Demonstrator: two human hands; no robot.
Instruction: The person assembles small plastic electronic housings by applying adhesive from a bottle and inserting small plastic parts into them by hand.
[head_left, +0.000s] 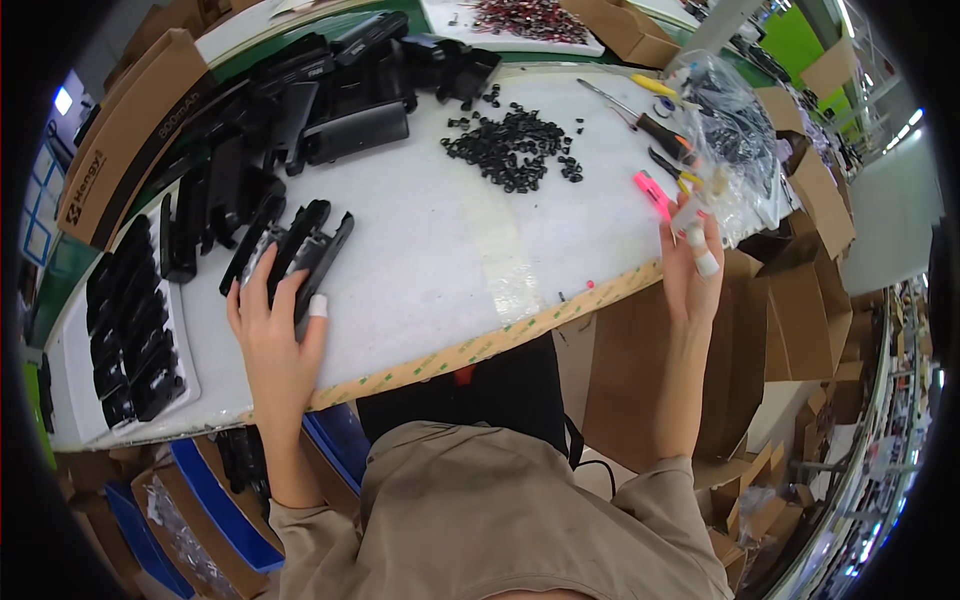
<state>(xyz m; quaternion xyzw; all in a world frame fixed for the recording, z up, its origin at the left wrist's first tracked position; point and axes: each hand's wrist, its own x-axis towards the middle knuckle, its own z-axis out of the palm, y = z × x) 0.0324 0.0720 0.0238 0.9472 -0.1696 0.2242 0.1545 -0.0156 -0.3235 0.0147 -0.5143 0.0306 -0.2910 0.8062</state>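
My left hand (272, 325) reaches over a small group of long black plastic housings (325, 250) at the left of the table. Its fingers lie along their near ends, with the thumb against the right side of the rightmost one. Raised at the table's right edge, my right hand (692, 275) has its fingers curled round a small pale piece (688, 215), too unclear to name. White coverings show on my left thumb and on a right-hand digit. Just beyond the right hand lies a bright pink tool (652, 193).
A heap of small black parts (515, 148) sits mid-table. Black casings (355, 133) crowd the far left, beside a white tray (188, 365) of black units. At the right are a screwdriver (660, 135), pliers (672, 172) and a clear plastic bag (735, 120). Cardboard boxes (800, 310) stand beyond the edge.
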